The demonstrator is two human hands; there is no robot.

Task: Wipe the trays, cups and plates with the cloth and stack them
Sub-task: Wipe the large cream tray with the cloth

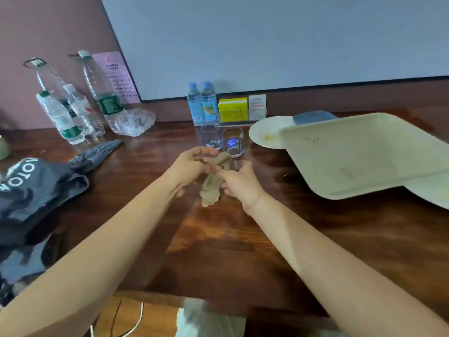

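A crumpled beige cloth hangs between my two hands above the middle of the wooden table. My left hand pinches its upper end, and my right hand holds it from the right side. Just beyond them stand two clear glass cups. To the right a cream tray with small stains lies tilted over a white plate smeared with yellow. Another pale piece, a plate or tray edge, shows under its near right corner.
Several plastic water bottles and a crumpled clear wrapper stand at the back left. Two small blue bottles and a yellow box line the wall. Dark clothing covers the left side. A grey-blue object lies behind the tray.
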